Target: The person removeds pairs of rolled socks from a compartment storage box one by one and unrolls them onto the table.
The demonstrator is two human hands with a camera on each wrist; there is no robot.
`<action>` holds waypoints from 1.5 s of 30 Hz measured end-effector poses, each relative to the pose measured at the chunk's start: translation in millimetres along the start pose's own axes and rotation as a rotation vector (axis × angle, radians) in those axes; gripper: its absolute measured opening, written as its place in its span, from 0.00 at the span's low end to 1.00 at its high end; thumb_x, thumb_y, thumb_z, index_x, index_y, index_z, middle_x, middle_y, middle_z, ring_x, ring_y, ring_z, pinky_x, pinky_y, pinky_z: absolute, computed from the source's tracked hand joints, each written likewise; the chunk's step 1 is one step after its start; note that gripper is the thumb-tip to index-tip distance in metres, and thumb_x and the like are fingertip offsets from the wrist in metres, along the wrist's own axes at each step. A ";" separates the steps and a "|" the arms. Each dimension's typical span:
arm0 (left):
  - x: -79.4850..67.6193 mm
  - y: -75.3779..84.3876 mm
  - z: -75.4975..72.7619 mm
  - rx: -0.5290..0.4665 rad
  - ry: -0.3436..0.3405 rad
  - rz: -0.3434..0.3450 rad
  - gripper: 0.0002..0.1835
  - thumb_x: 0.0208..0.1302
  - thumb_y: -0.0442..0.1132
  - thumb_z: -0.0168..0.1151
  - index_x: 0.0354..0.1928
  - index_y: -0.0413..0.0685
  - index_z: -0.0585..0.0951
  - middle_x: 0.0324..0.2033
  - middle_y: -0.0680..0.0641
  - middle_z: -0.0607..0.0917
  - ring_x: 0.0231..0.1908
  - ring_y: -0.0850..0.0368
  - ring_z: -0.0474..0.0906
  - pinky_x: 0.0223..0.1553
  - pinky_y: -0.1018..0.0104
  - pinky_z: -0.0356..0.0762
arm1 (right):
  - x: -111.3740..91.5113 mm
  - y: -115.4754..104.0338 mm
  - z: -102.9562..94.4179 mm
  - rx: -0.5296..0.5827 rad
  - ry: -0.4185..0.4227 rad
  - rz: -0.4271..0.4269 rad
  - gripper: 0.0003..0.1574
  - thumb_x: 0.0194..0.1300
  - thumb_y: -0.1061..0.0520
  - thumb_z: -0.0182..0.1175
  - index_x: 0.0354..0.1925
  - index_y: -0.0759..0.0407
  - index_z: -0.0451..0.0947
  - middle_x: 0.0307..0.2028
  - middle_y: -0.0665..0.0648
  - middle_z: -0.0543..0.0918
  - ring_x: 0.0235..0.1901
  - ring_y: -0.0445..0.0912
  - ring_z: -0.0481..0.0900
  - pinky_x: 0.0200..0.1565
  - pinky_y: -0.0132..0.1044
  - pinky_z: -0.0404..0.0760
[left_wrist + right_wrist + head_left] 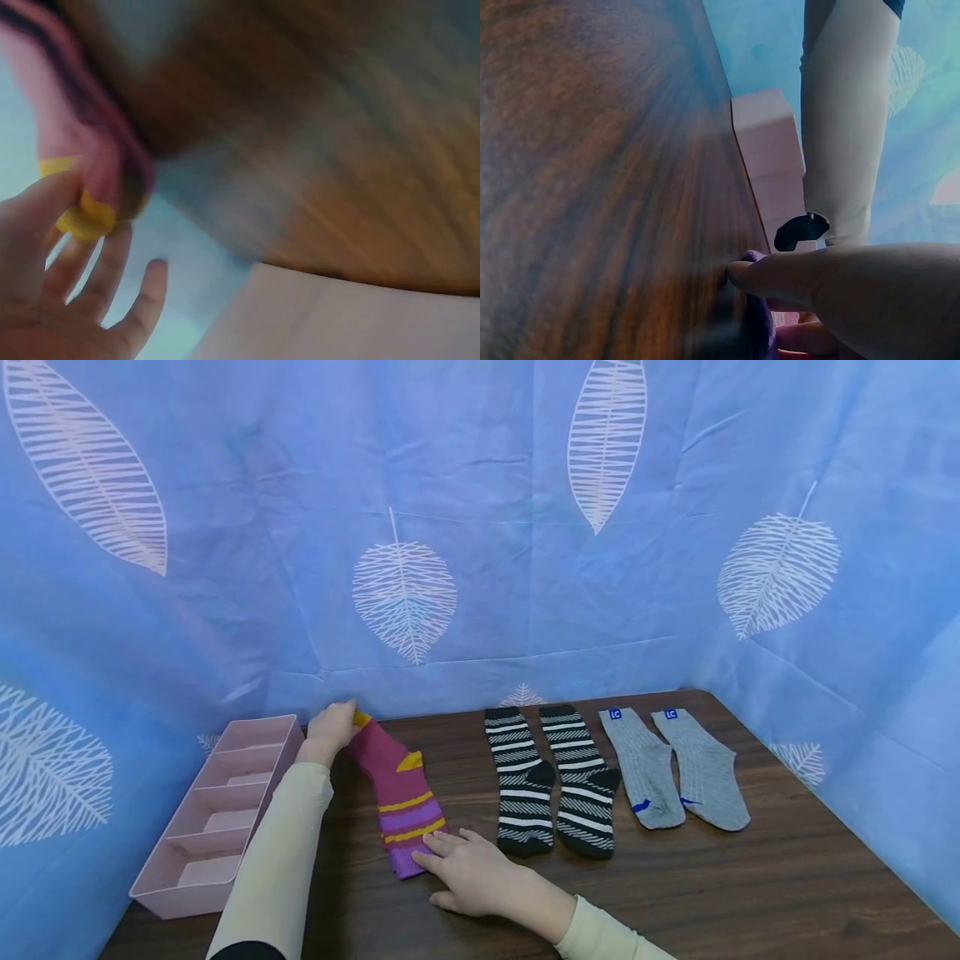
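Observation:
A maroon sock (386, 764) with a yellow toe and heel and a purple cuff with yellow stripes lies slantwise on the table; a second layer's edge shows along its cuff. At the far end, my left hand (332, 731) pinches the yellow toe (90, 217) between thumb and fingers, and the other fingers are spread in the left wrist view. My right hand (480, 872) rests at the cuff end with fairly straight fingers touching the purple knit. In the right wrist view, its thumb (761, 279) lies by the purple cuff (759, 326).
A pink tray (187, 835) with several compartments stands left of the left forearm. Two black-and-white striped socks (522, 777) lie side by side right of the maroon one. Farther right are two grey socks (651, 772). A blue leaf-print cloth (480, 568) hangs behind the dark wooden table (712, 893).

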State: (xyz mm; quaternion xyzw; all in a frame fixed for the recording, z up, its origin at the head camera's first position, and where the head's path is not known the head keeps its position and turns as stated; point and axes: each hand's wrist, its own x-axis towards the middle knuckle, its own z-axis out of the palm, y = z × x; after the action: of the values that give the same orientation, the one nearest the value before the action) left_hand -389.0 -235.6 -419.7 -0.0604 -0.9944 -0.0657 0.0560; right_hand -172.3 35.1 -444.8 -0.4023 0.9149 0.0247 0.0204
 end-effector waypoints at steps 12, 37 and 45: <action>-15.3 -2.3 2.1 0.071 0.098 0.172 0.18 0.61 0.41 0.68 0.51 0.41 0.79 0.47 0.38 0.77 0.51 0.38 0.73 0.48 0.40 0.77 | -0.2 -3.6 -1.4 0.002 0.010 -0.005 0.37 0.65 0.35 0.59 0.69 0.41 0.67 0.69 0.49 0.69 0.69 0.41 0.67 0.66 0.48 0.70; -58.9 0.7 10.9 0.036 -0.415 -0.086 0.41 0.75 0.57 0.40 0.75 0.32 0.45 0.75 0.30 0.45 0.76 0.36 0.38 0.70 0.30 0.42 | 12.8 5.6 -6.7 0.009 0.066 0.102 0.25 0.64 0.36 0.60 0.49 0.49 0.79 0.47 0.47 0.87 0.50 0.39 0.83 0.61 0.48 0.75; -89.2 8.8 8.8 0.040 -0.385 -0.170 0.43 0.74 0.56 0.44 0.72 0.25 0.48 0.73 0.26 0.46 0.75 0.33 0.40 0.70 0.31 0.43 | 35.0 20.9 -11.7 -0.088 0.053 0.258 0.28 0.63 0.33 0.60 0.46 0.53 0.81 0.40 0.52 0.88 0.45 0.45 0.86 0.60 0.50 0.75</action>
State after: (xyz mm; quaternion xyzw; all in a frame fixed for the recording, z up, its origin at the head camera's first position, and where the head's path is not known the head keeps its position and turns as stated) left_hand -300.8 -235.8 -438.0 0.0136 -0.9894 -0.0379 -0.1394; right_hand -211.6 22.8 -434.6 -0.2825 0.9573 0.0565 -0.0249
